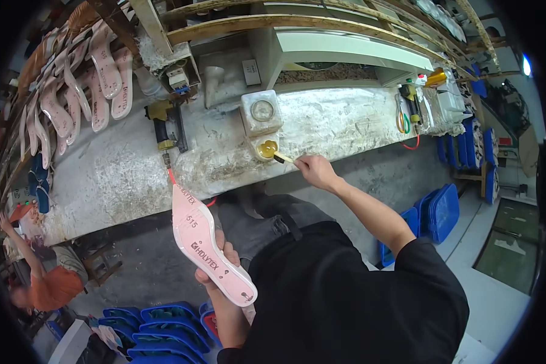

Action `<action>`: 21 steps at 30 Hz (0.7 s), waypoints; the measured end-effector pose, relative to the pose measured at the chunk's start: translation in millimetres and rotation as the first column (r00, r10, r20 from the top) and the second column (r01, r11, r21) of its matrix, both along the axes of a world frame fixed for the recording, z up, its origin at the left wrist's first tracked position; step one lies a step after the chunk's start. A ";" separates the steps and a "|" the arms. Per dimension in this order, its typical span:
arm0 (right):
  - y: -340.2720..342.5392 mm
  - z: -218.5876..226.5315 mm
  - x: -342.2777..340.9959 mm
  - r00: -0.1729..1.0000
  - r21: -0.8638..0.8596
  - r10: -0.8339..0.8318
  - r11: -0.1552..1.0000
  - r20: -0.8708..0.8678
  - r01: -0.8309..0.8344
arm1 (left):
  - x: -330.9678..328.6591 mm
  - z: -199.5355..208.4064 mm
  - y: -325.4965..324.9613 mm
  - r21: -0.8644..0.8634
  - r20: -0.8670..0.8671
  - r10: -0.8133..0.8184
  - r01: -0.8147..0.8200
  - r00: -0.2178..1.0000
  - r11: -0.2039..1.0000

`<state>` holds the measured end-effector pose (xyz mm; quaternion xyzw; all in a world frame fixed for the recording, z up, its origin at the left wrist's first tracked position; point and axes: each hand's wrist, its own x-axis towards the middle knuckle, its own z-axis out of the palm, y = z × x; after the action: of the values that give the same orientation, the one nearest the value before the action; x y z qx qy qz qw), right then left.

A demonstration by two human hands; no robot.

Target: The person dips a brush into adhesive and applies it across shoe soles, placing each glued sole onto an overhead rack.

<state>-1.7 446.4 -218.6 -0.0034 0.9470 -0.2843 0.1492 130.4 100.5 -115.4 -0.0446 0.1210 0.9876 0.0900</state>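
My left hand [215,293] is closed around the underside of a pink insole [201,233] with a pale rim and printed markings. The insole slants across the front of the bench, its narrow end pointing away from me. Between the fingers of my right hand [317,171] is a small brush [285,158] with a pale handle. Its tip is at the edge of a small pot of yellowish glue [267,148] near the bench's front edge. Behind the pot stands a whitish plastic container [261,115] with a round top opening.
Pneumatic staplers lie on the bench [121,176], one left [162,124] and another right [411,106], with red hoses. Several pink insoles [106,73] hang at the far left. Blue trays [170,330] are stacked below and at right. A person in orange [57,285] works at left.
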 end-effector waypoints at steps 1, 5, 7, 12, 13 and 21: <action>-5.4 15.3 0.9 0.999 -0.028 -0.050 0.998 0.014 0.051 | 1.3 -2.8 -0.2 0.002 0.006 0.012 -0.012 1.000 1.000; -25.4 26.3 -2.1 0.980 -0.138 -0.198 0.971 -0.023 0.193 | 3.2 -3.9 2.2 -0.063 0.098 -0.007 0.013 0.995 0.998; -22.3 -14.4 22.3 0.996 0.020 -0.044 0.999 -0.074 0.046 | -1.8 -1.7 2.0 -0.086 0.142 -0.028 0.041 0.989 0.995; -40.3 22.3 14.3 0.976 -0.079 -0.214 0.975 -0.043 0.210 | 5.8 2.6 -4.7 -0.078 0.232 -0.067 0.087 0.971 0.993; -38.9 4.3 15.0 0.987 -0.062 -0.157 0.986 -0.044 0.154 | -0.9 3.3 -4.0 -0.075 0.220 -0.091 0.110 0.971 0.991; 3.3 126.0 26.0 0.829 -0.611 -0.158 0.604 0.536 0.511 | 25.4 -53.6 -24.3 -0.263 0.344 -0.061 0.159 0.937 0.952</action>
<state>24.2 449.6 -92.6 0.1821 0.6762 -0.6560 0.2817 155.8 76.3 -169.0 -0.2162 0.2484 0.9311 0.1572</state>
